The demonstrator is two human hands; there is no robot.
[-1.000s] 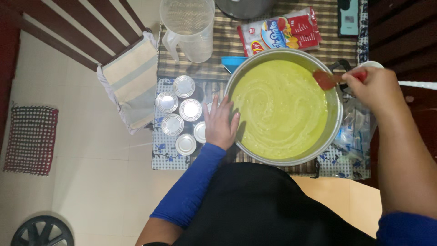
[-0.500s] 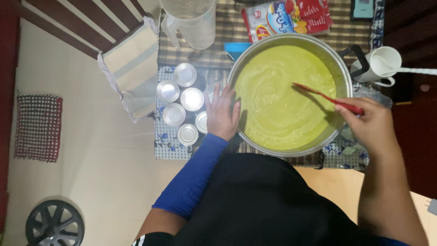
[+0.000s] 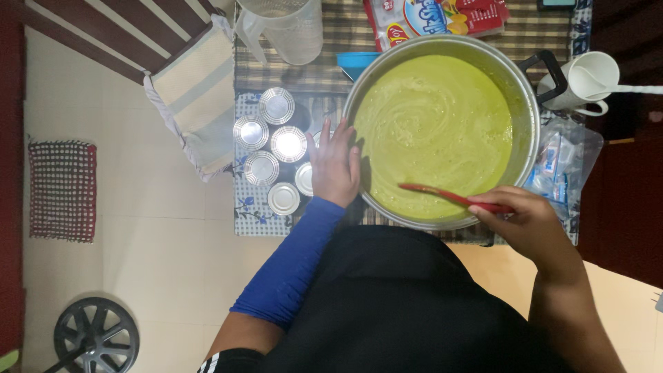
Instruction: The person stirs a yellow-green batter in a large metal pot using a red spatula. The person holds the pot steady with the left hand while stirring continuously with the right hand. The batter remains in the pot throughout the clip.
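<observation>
The large round steel pot (image 3: 528,131) sits at upper centre of the frame, filled nearly to the rim with a thick yellow-green batter (image 3: 435,124). Swirl marks across its surface suggest stirring is well advanced; the mix looks even, with no dry patches visible. The right hand (image 3: 528,224), at the pot's lower right rim, is closed around the handle of a red spatula (image 3: 449,197), whose blade lies in the batter. The left hand (image 3: 335,166) rests flat, fingers spread, against the pot's left wall, gripping nothing. Six round silver tins (image 3: 276,148) stand grouped just left of it; nothing has gone into them as far as can be seen. The table carries a checked cloth (image 3: 331,65), a clear plastic jug (image 3: 283,27), a white mug (image 3: 583,79) and a printed packet (image 3: 435,17). The floor is pale tile, with a woven mat (image 3: 62,190) at left.
</observation>
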